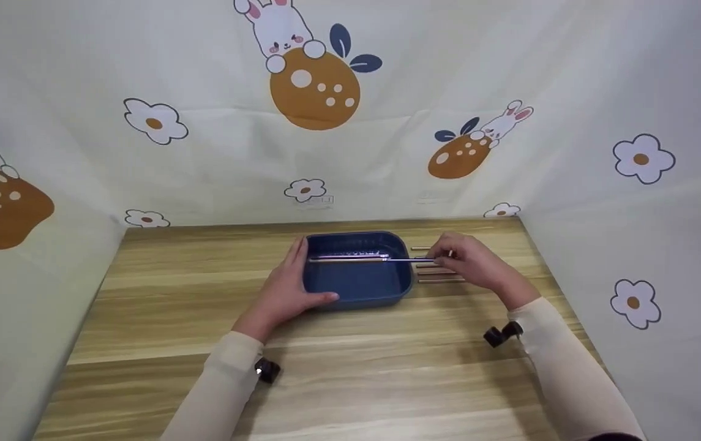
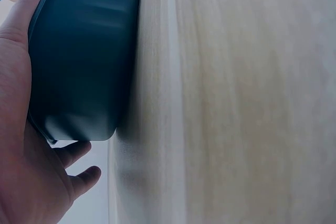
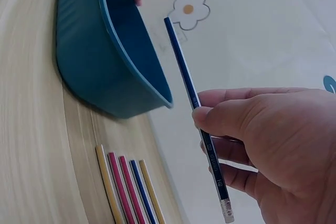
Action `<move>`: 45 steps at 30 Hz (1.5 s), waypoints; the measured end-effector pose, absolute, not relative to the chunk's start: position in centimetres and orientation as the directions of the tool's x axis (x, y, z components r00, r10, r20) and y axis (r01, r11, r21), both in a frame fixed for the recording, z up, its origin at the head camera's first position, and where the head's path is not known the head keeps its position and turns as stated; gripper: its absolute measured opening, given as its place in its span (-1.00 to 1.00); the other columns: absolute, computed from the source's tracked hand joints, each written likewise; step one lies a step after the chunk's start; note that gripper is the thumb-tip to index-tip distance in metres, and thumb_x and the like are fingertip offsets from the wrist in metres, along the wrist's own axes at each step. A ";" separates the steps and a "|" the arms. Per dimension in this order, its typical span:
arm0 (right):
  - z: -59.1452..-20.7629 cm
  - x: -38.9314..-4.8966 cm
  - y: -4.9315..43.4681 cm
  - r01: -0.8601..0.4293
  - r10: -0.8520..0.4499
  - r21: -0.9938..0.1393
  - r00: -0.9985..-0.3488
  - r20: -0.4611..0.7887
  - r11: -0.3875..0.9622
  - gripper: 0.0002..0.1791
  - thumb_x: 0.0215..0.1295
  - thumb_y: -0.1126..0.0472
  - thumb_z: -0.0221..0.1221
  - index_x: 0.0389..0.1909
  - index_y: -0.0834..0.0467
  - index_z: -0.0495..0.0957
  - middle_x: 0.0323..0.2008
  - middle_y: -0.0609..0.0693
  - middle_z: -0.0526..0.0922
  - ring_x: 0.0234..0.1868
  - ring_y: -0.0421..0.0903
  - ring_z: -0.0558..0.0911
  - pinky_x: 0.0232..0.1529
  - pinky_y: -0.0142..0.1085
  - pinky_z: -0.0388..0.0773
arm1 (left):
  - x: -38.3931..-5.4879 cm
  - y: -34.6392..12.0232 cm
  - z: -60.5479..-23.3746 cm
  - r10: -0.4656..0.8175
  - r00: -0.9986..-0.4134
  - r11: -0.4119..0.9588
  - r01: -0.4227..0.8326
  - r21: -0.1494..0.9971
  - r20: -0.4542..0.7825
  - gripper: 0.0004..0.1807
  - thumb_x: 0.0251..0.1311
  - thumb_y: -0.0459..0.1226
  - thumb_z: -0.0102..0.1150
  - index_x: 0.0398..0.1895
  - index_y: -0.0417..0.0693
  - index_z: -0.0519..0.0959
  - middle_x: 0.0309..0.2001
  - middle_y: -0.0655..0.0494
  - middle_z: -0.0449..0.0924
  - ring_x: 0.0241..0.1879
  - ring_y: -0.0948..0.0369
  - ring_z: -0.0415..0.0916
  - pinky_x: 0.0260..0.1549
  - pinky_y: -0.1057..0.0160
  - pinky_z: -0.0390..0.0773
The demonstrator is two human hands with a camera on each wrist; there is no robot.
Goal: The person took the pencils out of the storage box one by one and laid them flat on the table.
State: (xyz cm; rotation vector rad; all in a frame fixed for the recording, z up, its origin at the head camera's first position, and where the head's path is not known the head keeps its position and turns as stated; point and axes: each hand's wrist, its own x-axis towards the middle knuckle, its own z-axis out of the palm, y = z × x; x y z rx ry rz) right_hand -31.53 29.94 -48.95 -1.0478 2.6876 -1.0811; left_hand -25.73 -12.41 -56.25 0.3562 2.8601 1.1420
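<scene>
A dark blue rectangular bin point(image 1: 356, 285) stands on the wooden table. My left hand point(image 1: 283, 291) grips its left end, the thumb along the front rim and the fingers round the back corner. In my right hand point(image 1: 476, 260) is a dark blue pencil point(image 3: 184, 69), pinched between thumb and fingers with its metal eraser end nearer the palm. Seen from the head, this pencil reaches over the bin's right rim. Inside the bin, toward the back, long thin pencils point(image 1: 344, 260) lie lengthwise.
Several pencils lie in a row right of the bin, partly under my right hand: a yellow pencil point(image 3: 108, 184), red pencils point(image 3: 133, 187), a blue pencil point(image 3: 142, 190) and another yellow one. A patterned cloth point(image 1: 221, 165) walls the table point(image 1: 350, 380) at back and sides.
</scene>
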 end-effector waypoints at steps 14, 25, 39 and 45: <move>-49.8 -30.5 33.9 -0.492 -0.546 -0.628 -0.828 0.125 0.603 -0.80 0.50 0.46 0.34 -0.07 0.12 0.83 -0.14 -0.04 0.77 -0.14 -0.13 0.67 -0.11 -0.28 0.61 | -25.8 -12.3 -56.2 0.226 -0.973 0.706 0.195 0.681 0.044 0.61 0.00 0.33 0.68 0.86 -0.06 -0.22 0.83 -0.09 -0.29 0.72 -0.26 -0.04 0.63 -0.30 0.10; -50.3 -30.3 35.6 -0.462 -0.535 -0.610 -0.842 0.072 0.644 -0.81 0.46 0.48 0.36 -0.09 0.16 0.83 -0.14 0.08 0.78 -0.17 -0.10 0.64 -0.16 -0.31 0.56 | -25.8 -12.3 -56.2 0.219 -0.975 0.715 0.193 0.672 0.047 0.61 -0.01 0.33 0.68 0.86 -0.06 -0.20 0.83 -0.08 -0.26 0.70 -0.28 0.03 0.62 -0.32 0.14; -52.4 -30.0 36.9 -0.515 -0.564 -0.585 -0.818 0.117 0.626 -0.86 0.36 0.52 0.40 -0.14 0.30 0.83 -0.16 0.09 0.81 -0.10 -0.01 0.71 -0.03 -0.26 0.62 | -25.8 -12.1 -56.1 0.221 -0.974 0.706 0.197 0.681 0.053 0.59 -0.01 0.32 0.68 0.86 -0.05 -0.19 0.84 -0.05 -0.26 0.72 -0.25 0.00 0.64 -0.28 0.13; -52.9 -30.1 37.0 -0.497 -0.553 -0.591 -0.827 0.101 0.635 -0.87 0.37 0.51 0.40 -0.15 0.30 0.83 -0.17 0.07 0.83 -0.08 0.10 0.74 0.01 -0.19 0.66 | -25.7 -12.2 -56.1 0.220 -0.974 0.715 0.193 0.672 0.045 0.60 -0.01 0.34 0.67 0.86 -0.03 -0.20 0.84 -0.02 -0.29 0.71 -0.28 0.01 0.63 -0.32 0.11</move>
